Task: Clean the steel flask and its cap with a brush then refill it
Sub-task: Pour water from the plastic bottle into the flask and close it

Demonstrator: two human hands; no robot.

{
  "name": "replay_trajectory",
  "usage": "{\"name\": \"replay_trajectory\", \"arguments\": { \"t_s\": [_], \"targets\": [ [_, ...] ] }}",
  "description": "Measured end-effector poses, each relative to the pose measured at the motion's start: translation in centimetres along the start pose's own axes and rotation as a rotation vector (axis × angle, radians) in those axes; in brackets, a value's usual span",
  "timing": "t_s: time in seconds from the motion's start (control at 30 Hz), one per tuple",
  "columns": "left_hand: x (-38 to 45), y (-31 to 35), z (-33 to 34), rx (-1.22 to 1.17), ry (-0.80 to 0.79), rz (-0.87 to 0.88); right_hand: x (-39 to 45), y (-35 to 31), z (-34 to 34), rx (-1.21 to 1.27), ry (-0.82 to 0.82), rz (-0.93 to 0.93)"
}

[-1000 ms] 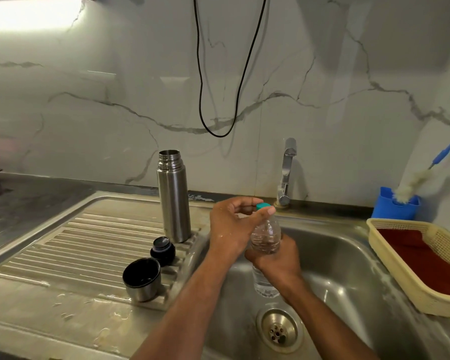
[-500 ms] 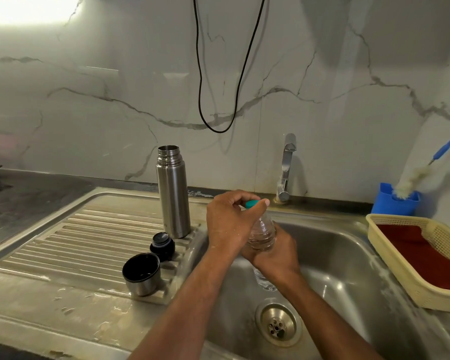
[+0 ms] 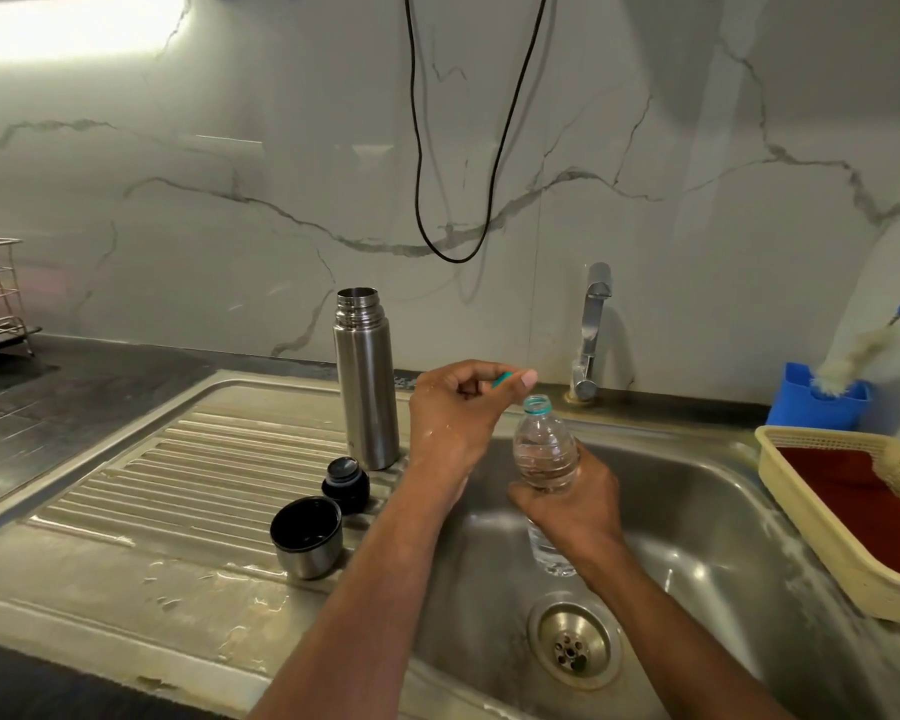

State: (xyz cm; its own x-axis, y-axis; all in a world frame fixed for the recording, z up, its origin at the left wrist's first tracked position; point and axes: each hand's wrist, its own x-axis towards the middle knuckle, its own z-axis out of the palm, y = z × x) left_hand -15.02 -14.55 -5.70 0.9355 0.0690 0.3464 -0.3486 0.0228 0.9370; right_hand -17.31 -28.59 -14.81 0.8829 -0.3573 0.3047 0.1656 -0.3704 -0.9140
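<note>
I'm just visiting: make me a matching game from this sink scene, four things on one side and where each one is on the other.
Things:
1. steel flask
2. teal bottle cap
3. plastic water bottle
4. bottle brush

Places:
A. in the blue holder
B. pinched in the left hand's fingers
C. upright on the drainboard, open
D. held over the sink by the right hand

Pairs: 1-C, 2-B, 3-D, 4-A

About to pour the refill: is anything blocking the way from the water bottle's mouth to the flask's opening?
Nothing visible does. The plastic bottle is uncapped; the left hand, holding the teal cap, sits between it and the steel flask, below the flask's open mouth.
</note>
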Motion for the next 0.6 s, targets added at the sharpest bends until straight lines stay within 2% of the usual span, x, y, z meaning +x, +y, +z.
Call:
{"name": "replay_trajectory", "arguments": {
  "t_s": [0.13, 0.33, 0.53, 0.6],
  "targets": [
    [-1.0, 0.5, -1.6, 0.045, -0.081, -0.079, 0.0, -0.1, 0.1, 0.002, -0.007, -0.006],
    [-4.8, 1.9, -6.8, 0.169, -0.109, -0.150, -0.2, -0.6, -0.1, -0.013, -0.011, 0.005],
    [-10.5, 1.8, -13.0, 0.536, -0.116, -0.260, -0.6, -1.2, -0.3, 0.041, -0.023, 0.003],
    [-12.1, 1.3, -14.4, 0.618, -0.143, -0.245, -0.7, -1.3, -0.3, 0.031, -0.037, 0.001]
  ]
}}
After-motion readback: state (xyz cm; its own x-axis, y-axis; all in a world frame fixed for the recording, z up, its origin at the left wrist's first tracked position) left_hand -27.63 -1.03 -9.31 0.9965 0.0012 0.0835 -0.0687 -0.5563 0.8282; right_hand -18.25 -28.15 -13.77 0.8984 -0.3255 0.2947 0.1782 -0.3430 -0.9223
